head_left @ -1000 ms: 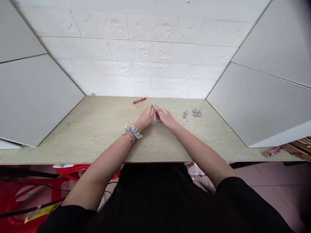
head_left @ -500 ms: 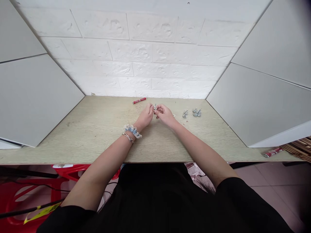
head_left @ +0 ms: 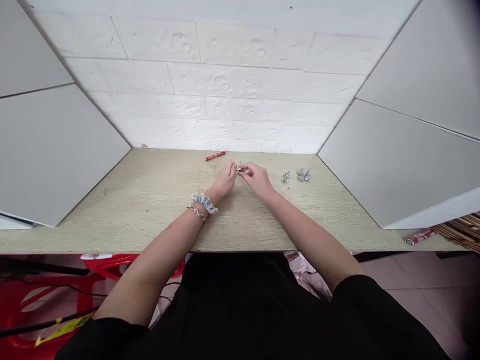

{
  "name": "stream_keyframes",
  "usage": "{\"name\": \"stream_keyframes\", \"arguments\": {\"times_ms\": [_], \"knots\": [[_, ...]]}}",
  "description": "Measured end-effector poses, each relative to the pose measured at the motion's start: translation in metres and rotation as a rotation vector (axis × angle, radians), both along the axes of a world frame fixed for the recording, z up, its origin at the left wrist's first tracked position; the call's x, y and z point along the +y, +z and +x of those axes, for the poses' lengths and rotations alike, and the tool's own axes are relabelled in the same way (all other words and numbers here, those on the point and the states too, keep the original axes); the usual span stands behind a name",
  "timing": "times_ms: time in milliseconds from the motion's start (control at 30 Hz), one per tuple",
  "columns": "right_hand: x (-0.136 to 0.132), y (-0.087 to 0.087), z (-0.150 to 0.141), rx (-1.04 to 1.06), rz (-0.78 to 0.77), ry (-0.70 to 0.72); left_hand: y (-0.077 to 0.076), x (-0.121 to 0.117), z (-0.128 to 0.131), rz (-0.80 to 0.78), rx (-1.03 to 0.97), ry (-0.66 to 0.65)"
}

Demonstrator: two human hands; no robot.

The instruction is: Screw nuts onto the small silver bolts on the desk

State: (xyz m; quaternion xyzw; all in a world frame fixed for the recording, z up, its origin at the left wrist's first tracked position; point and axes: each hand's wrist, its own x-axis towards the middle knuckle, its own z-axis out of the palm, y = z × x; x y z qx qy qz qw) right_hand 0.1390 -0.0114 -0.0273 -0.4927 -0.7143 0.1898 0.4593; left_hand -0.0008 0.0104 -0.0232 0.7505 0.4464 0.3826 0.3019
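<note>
Above the middle of the tabletop, my left hand [head_left: 225, 178] and my right hand [head_left: 257, 179] meet around a small silvery bolt [head_left: 239, 169]. Its thin shank points up between the fingertips, and most of its lower end is hidden by the fingers. The thumb and fingers of my left hand are closed on its left side. From the right, my right hand pinches it between thumb and forefinger. Several similar metal bolts with wide round bases stand on the table right of my hands, in a nearer group [head_left: 286, 177] and a farther group [head_left: 304, 175].
A red marker-like tube [head_left: 215, 156] lies near the wall. Another red tube [head_left: 420, 236] rests at the table's right front edge, beside brown slatted material [head_left: 459, 230]. Grey panels [head_left: 67, 155] flank the wooden tabletop [head_left: 150, 200]. Below it stands a red plastic stool [head_left: 84, 292].
My fingers have shifted slightly around the bolt, with the right fingers gripping closer to it. A pale round piece beside my right hand is now mostly hidden.
</note>
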Motion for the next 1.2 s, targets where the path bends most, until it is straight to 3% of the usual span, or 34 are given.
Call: {"name": "stream_keyframes", "arguments": {"times_ms": [267, 433, 700, 933, 1200], "knots": [[-0.005, 0.004, 0.000, -0.085, -0.021, -0.018, 0.004, -0.007, 0.002, -0.077, -0.018, -0.045], [-0.004, 0.002, 0.001, 0.003, -0.111, 0.003, 0.006, -0.012, 0.005, -0.054, 0.024, -0.053], [-0.011, 0.005, -0.005, 0.132, -0.097, 0.175, 0.003, -0.008, 0.003, -0.039, 0.072, 0.028], [-0.005, 0.007, 0.001, 0.124, -0.074, 0.035, 0.004, -0.010, 0.005, -0.097, 0.093, 0.053], [0.000, -0.001, -0.001, 0.077, -0.096, 0.036, 0.005, -0.010, 0.005, -0.122, 0.063, 0.060]]}}
